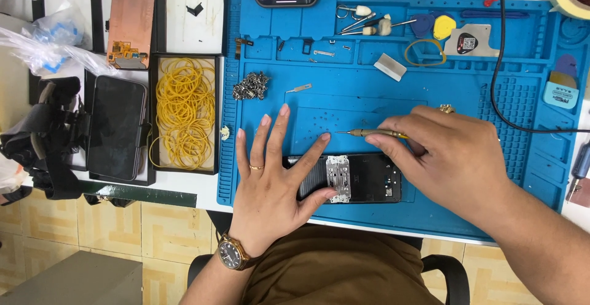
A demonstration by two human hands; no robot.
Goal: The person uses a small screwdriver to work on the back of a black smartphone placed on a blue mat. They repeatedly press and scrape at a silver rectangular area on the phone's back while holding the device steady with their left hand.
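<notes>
On the blue repair mat (467,96) an opened phone (362,179) lies near the front edge, back off, its long axis running left to right across the person's lap, with a silver metal shield (338,178) set crosswise over its middle. The left hand (270,176) rests spread flat and empty on the mat at the phone's left end — the thumb touches the shield's lower edge and the forefinger lies over the phone's upper left corner, pinning it rather than gripping it. The right hand (445,157) is closed in a narrow pinch on a slim precision screwdriver (372,133), which lies almost level and parallel to the phone, its tip pointing left and hanging just behind the phone's far long edge, above and slightly right of the shield. So the tool is beside the phone, not over it; the shield lies toward the person from the tip, and the right hand covers the phone's right end. Behind the phone on the mat's far side sit a small heap of screws and metal bits (250,86), tweezers (356,19) and picks. Left of the mat, well apart from the phone, a black tray holds yellow rubber bands (184,111), and beside that lies a dark phone screen (115,127).
</notes>
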